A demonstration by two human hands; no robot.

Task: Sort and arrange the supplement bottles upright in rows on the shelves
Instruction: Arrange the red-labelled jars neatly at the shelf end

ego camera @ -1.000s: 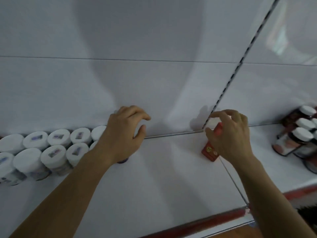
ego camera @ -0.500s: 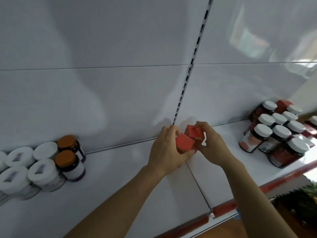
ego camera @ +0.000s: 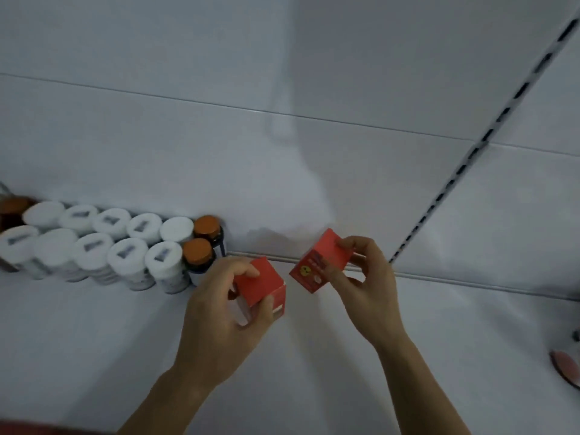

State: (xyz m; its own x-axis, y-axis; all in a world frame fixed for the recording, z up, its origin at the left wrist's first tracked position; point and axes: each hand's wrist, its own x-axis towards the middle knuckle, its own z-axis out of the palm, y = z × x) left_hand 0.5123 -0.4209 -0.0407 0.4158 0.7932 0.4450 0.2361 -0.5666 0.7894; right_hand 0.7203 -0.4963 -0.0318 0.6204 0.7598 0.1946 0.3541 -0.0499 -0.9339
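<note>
Two red boxes were up, one in each hand, over the white shelf (ego camera: 94,340)!

The left hand (ego camera: 226,312) gripped the first red box (ego camera: 260,285), fingers curled round it, just right of the bottle rows. The right hand (ego camera: 367,287) pinched the second red box (ego camera: 323,262), tilted with its printed face showing, close to the back panel (ego camera: 314,171). There was a narrow gap between the two boxes. On the shelf's left, ten white-capped bottles (ego camera: 127,254) stood upright in two rows of five. Two orange-capped bottles (ego camera: 197,251), one behind the other, stood at the rows' right end. One more brownish cap (ego camera: 12,205) showed at the far left, too cut off to identify.
</note>
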